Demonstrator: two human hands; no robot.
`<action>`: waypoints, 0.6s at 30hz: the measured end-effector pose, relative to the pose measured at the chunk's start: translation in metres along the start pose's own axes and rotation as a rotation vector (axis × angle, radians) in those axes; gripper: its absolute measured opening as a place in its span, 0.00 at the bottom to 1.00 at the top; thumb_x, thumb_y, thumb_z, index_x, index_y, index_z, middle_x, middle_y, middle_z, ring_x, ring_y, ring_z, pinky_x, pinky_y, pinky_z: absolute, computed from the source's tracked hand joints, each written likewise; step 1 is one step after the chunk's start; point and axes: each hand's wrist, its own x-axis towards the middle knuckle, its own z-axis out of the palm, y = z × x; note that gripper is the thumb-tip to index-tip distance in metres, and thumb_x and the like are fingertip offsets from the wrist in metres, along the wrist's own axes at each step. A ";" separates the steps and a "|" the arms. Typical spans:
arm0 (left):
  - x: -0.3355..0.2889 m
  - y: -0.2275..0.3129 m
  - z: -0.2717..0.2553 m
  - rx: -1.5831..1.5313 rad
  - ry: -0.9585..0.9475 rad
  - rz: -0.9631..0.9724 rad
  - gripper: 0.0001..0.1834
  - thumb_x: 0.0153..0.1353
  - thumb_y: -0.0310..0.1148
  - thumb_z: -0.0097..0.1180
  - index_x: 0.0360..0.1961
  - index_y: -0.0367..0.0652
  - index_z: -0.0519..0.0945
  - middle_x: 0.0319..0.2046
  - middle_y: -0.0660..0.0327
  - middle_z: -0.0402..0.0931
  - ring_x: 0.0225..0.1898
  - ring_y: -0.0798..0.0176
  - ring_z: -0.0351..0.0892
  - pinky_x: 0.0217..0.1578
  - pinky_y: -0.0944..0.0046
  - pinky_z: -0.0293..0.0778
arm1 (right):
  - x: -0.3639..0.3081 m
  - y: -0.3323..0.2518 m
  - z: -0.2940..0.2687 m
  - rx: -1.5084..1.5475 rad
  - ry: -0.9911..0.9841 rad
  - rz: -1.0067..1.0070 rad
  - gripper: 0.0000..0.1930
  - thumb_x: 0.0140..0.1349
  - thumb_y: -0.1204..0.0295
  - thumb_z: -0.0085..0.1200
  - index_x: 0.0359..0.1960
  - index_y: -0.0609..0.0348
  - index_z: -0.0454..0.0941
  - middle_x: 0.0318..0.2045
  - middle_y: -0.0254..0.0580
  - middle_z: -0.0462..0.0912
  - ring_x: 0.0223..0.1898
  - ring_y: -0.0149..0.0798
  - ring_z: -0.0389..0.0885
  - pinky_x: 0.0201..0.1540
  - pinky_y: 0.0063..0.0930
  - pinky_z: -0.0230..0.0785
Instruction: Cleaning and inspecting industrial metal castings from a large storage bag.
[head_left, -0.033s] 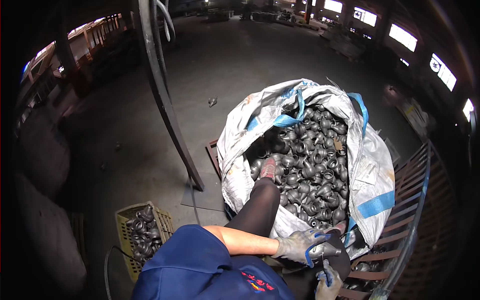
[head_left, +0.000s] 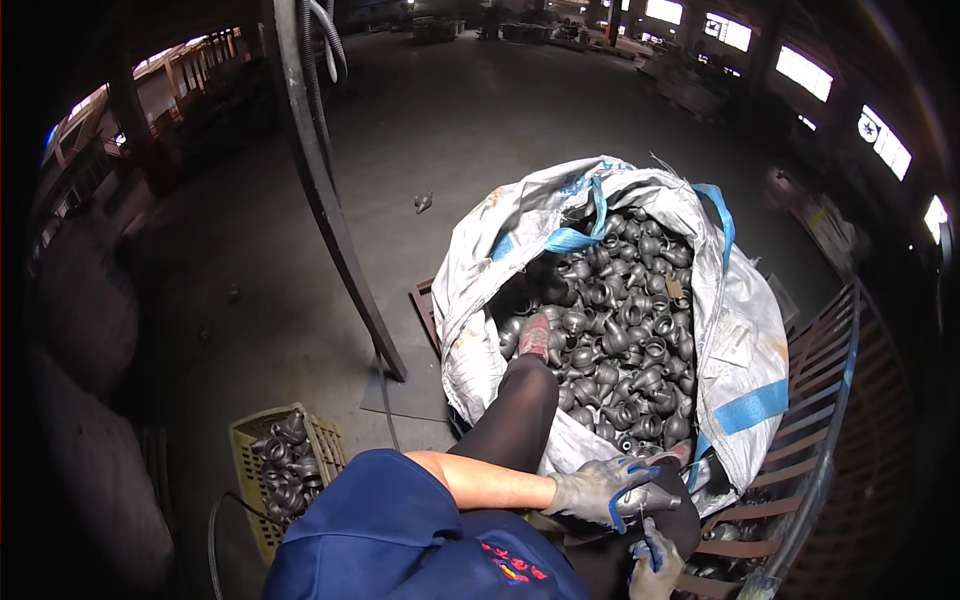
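Note:
A grey, rounded metal fitting [head_left: 655, 499] lies across my right thigh, its narrow end pointing right. My left hand [head_left: 592, 494], in a grey glove with blue patches, is closed round its left end and holds it there. Just below, my gloved right hand [head_left: 655, 565] has its fingers pinched together. A thin, pale, rod-like tool [head_left: 642, 512] sticks up from them to the side of the fitting. Its lower part is hidden in the glove, so its exact kind does not show. My feet rest on a heap of similar fittings [head_left: 625, 340] inside a large white woven sack [head_left: 470, 300].
Blue straps [head_left: 750, 408] run along the sack. On the right stands a slatted metal cage [head_left: 815, 470] holding more fittings. A yellow crate [head_left: 325, 440] of fittings sits at lower left, near a steel post [head_left: 335, 215]. One loose fitting [head_left: 423, 202] lies on the floor.

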 end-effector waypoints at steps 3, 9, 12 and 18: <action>-0.002 0.009 -0.006 0.008 -0.047 -0.013 0.43 0.41 0.48 0.63 0.60 0.47 0.61 0.57 0.47 0.56 0.58 0.44 0.57 0.52 0.50 0.65 | -0.016 0.011 0.002 0.052 -0.037 0.042 0.16 0.59 0.73 0.46 0.49 0.58 0.74 0.38 0.50 0.79 0.38 0.47 0.76 0.42 0.35 0.68; -0.011 -0.001 0.003 0.081 0.143 0.113 0.44 0.38 0.51 0.65 0.58 0.52 0.63 0.57 0.48 0.58 0.56 0.43 0.60 0.52 0.49 0.63 | -0.014 0.006 0.008 0.549 -0.020 0.539 0.18 0.59 0.65 0.52 0.45 0.68 0.74 0.29 0.39 0.78 0.26 0.27 0.74 0.28 0.20 0.66; 0.001 -0.001 -0.020 -0.103 0.025 -0.152 0.47 0.37 0.50 0.66 0.58 0.44 0.61 0.55 0.48 0.60 0.55 0.44 0.63 0.53 0.52 0.63 | -0.003 0.004 0.009 0.461 -0.005 0.376 0.12 0.59 0.74 0.48 0.44 0.64 0.76 0.30 0.44 0.80 0.29 0.31 0.79 0.35 0.23 0.70; 0.010 -0.007 -0.029 -0.227 0.105 -0.188 0.50 0.33 0.48 0.71 0.59 0.41 0.62 0.54 0.48 0.64 0.56 0.47 0.64 0.55 0.55 0.63 | 0.014 -0.009 -0.003 0.768 0.051 0.689 0.16 0.58 0.81 0.46 0.49 0.62 0.74 0.28 0.34 0.77 0.22 0.17 0.66 0.24 0.11 0.60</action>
